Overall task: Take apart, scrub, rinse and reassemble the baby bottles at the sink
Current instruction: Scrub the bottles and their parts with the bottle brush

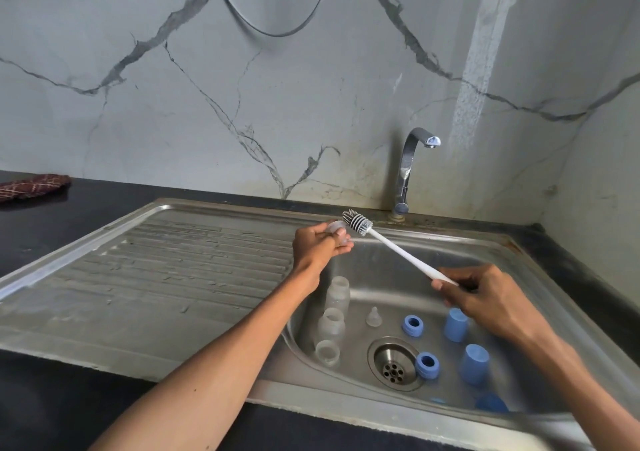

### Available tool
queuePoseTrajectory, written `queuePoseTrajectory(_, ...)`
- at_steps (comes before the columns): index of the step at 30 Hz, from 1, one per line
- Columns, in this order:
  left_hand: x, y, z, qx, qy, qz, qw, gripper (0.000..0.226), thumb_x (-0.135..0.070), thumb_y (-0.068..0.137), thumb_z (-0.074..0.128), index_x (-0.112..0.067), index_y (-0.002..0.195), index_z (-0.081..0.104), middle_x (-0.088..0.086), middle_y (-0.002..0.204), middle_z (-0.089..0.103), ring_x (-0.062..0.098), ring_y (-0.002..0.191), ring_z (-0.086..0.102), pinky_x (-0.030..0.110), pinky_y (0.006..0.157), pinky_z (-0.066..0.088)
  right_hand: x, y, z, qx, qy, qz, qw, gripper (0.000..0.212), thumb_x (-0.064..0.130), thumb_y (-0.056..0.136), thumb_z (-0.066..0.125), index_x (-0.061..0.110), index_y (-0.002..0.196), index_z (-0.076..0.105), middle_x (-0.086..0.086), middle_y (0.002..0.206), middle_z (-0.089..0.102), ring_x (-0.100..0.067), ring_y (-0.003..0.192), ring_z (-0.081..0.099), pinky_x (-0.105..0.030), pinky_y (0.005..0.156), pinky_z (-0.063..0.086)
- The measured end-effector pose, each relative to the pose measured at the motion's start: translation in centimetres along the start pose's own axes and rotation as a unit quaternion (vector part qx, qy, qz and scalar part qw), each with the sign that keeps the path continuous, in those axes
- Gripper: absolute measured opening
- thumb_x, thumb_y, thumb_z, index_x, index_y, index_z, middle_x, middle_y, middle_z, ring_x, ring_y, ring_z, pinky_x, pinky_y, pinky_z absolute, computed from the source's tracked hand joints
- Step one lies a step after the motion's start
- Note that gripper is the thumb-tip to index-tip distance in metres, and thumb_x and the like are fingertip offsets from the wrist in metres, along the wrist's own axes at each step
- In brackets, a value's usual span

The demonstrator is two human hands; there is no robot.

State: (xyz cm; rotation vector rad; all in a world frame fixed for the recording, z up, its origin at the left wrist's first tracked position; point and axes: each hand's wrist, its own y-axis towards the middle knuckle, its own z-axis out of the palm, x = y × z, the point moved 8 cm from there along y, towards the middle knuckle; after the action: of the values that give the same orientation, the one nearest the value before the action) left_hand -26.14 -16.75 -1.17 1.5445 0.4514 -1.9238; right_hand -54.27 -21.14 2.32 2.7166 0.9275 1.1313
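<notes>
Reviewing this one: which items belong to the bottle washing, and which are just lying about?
Job: teat in left hand; brush in right hand; bottles, second teat, blue rings, blue caps in the sink; tap.

Lying about: red cloth; hose.

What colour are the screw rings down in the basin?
Blue, both screw rings; head view shows them best.

text: none legible | labels, brands, numbers, signs: none could be read on any surface in the head view
</notes>
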Motion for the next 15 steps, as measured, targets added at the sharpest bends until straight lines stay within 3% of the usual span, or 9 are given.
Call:
queuePoseTrajectory(4, -0.8, -0.3, -0.3, -0.043, -0.055, 0.009, 0.998, 0.02, 0.011, 0.086, 0.069, 0.011, 0.106, 0.066, 0.024, 0.092, 0.071, 0.023, 0.077, 0.073, 0.03, 0.068, 0.062, 0.0, 0.1, 0.4, 0.005, 0.018, 0.008, 1.0, 0.028, 0.035, 0.092, 0.068, 0.028, 0.119, 0.072, 0.008, 0.058, 0.066, -0.007, 0.046, 0.043, -0.018, 0.042, 0.039)
queuePoseTrajectory(8, -1.2, -0.2, -0.8, -0.072, -0.07, 0.023, 0.995, 0.02, 0.009, 0.087, 0.068, 0.005, 0.106, 0.061, 0.026, 0.092, 0.07, 0.024, 0.077, 0.075, 0.03, 0.067, 0.062, -0.1, 0.1, 0.6, 0.013, 0.006, 0.009, 1.0, 0.029, 0.036, 0.091, 0.068, 0.027, 0.119, 0.072, 0.01, 0.058, 0.066, -0.007, 0.045, 0.043, -0.017, 0.043, 0.038)
queuePoseTrajectory(11, -0.9, -0.2, -0.5, -0.048, -0.055, 0.016, 0.997, 0.009, 0.002, 0.092, 0.065, 0.007, 0.099, 0.066, 0.025, 0.093, 0.072, 0.03, 0.082, 0.075, 0.028, 0.069, 0.062, 0.1, 0.1, 1.1, 0.02, 0.02, 0.013, 1.0, 0.029, 0.036, 0.091, 0.068, 0.026, 0.118, 0.073, 0.008, 0.059, 0.066, -0.007, 0.044, 0.042, -0.019, 0.042, 0.038)
queuePoseTrajectory(15, -0.8, -0.3, 0.7, 0.003, -0.004, 0.043, 0.999, 0.011, 0.001, 0.095, 0.062, 0.003, 0.093, 0.073, 0.022, 0.094, 0.074, 0.03, 0.09, 0.074, 0.032, 0.078, 0.062, 0.0, 0.1, 0.5, -0.006, 0.0, 0.014, 1.0, 0.031, 0.035, 0.091, 0.068, 0.026, 0.121, 0.071, 0.004, 0.06, 0.066, -0.006, 0.044, 0.043, -0.016, 0.041, 0.037)
